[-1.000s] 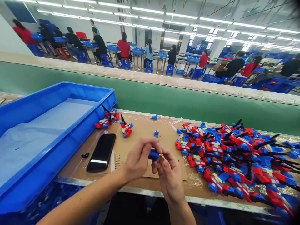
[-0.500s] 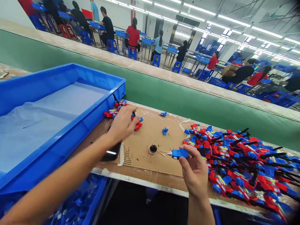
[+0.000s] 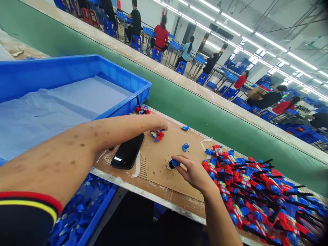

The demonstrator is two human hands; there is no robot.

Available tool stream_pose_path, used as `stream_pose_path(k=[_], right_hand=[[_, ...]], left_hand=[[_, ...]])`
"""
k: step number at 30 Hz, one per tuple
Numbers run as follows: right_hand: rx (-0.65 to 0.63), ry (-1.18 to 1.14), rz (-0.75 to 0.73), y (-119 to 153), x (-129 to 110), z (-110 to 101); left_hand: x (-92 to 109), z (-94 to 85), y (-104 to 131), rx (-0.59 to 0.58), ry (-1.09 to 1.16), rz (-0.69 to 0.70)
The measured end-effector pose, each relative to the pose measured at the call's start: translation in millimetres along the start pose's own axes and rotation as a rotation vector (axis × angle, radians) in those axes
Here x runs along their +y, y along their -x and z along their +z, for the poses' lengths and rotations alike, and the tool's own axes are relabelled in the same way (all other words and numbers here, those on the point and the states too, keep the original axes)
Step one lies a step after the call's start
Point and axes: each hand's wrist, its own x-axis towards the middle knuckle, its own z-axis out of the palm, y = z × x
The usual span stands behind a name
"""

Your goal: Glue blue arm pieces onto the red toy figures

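My right hand (image 3: 191, 169) pinches a small blue plastic toy part (image 3: 175, 162) over the mouth of a little pot (image 3: 170, 166) of black liquid. The part's lower end is hidden, so I cannot tell whether it touches the liquid. My left hand (image 3: 159, 122) reaches across to the far side of the cardboard (image 3: 159, 160), its fingers turned away and hidden. Close below it lies a red and blue toy figure piece (image 3: 157, 135). Two loose blue parts, one nearer (image 3: 186, 147) and one farther back (image 3: 185, 128), rest on the cardboard.
A large cloth-lined blue tray (image 3: 123, 110) stands at the left, a black phone (image 3: 128, 152) beside it. To the right is a heap of red and blue toy figures (image 3: 256, 188). A bin of blue parts (image 3: 77, 208) sits below the table edge. A green belt (image 3: 174, 102) runs behind.
My right hand has moved left with the blue part, bringing it over the pot. My left hand has reached farther forward and right. The view has shifted and tilted.
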Motion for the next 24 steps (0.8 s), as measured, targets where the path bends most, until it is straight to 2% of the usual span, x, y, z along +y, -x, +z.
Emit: stream_pose_path(k=[3, 5, 7, 11, 13, 15, 17, 19, 20, 22, 24], right_hand=[[-0.113, 0.045, 0.008, -7, 2, -2], [-0.133, 0.022, 0.006, -7, 7, -3], [-0.058, -0.048, 0.026, -3, 14, -3], [0.201, -0.245, 0.121, 7, 34, 2], [0.215, -0.291, 0.133, 7, 40, 5], [0.189, -0.293, 0.120, 5, 42, 7], [0.183, -0.315, 0.114, 3, 41, 9], [0.207, -0.393, 0.131, 4, 40, 11], [0.218, -0.430, 0.142, 5, 39, 12], [0.224, -0.426, 0.139, 8, 36, 13], [0.202, -0.317, 0.093, 9, 30, 13]], left_hand=[[0, -5.9, 7, -0.166, -0.117, 0.001], [-1, -11.9, 16, -0.190, -0.153, 0.044], [-4, -20.6, 30, -0.158, -0.168, 0.083], [-11, -42.6, 75, 0.097, -0.196, 0.055], [-11, -48.2, 108, 0.278, -0.162, 0.007], [-8, -42.7, 145, 0.508, 0.015, -0.017], [1, -22.2, 179, 0.718, 0.351, 0.008], [14, 12.3, 206, 0.859, 0.755, 0.106], [22, 33.1, 216, 0.906, 0.963, 0.112], [39, 76.1, 228, 0.904, 1.437, 0.105], [54, 113.4, 235, 0.859, 1.854, 0.027]])
